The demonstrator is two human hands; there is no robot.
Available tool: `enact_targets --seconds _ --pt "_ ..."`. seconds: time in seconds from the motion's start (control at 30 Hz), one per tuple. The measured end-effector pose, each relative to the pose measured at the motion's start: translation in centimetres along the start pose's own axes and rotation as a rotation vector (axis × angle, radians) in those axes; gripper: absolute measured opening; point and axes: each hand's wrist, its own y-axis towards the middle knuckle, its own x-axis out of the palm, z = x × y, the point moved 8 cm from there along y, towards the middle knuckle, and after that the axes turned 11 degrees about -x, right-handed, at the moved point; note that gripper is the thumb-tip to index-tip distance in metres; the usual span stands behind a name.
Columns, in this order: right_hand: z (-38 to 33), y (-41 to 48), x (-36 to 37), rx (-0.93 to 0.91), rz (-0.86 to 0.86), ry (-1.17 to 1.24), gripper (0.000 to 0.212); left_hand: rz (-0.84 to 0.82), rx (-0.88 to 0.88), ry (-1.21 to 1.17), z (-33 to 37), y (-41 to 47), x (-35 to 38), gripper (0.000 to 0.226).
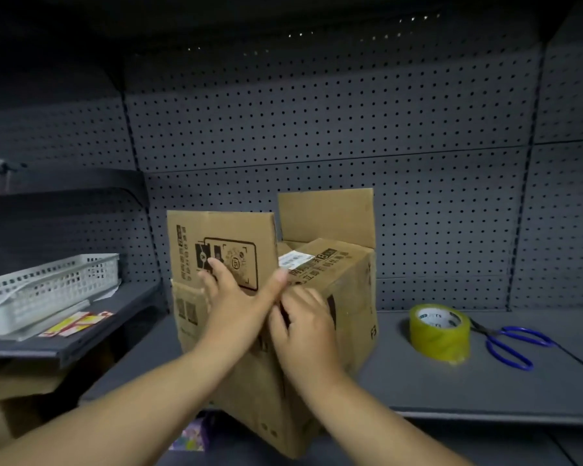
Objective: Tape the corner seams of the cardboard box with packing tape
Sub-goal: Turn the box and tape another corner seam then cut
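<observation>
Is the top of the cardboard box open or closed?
Open: the cardboard box has two flaps standing up.

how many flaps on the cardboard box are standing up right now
2. One printed flap stands at the near left, behind the left hand. One plain flap stands at the far side. Another flap lies folded down; more may be hidden.

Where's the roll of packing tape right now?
In the head view the roll of packing tape lies unheld on the grey shelf, to the right of the cardboard box, with the blue-handled scissors just beyond it on its right.
</observation>
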Motion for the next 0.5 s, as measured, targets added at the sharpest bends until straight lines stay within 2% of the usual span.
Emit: enact_targets --seconds 0.1,0.27,0.4,0.43,0.5 --pt "-0.4 0.4 1.5 -0.109 -0.209 0.115 0.029 0.009 0.016 0.026 -0.5 0.9 -1.0 0.120" --pt "-1.0 0.0 1.3 -0.250 -0.234 0.037 0.027 -0.001 0.134 0.086 -0.7 1.7 -1.2 0.111" --pt "-2.2 -0.4 2.1 -0.321 -0.299 0.007 0.033 -0.121 0.315 -0.053 -1.3 2.5 -3.1 0.101" --pt "-1.9 -0.3 1.9 -0.318 -0.293 -0.036 0.034 -0.149 0.309 -0.106 -1.8 3.3 -3.7 0.094" --pt "0.3 -0.2 1.4 -0.191 -0.297 -0.188 0.040 -0.168 0.238 -0.211 -3.1 5.5 -4.3 0.056"
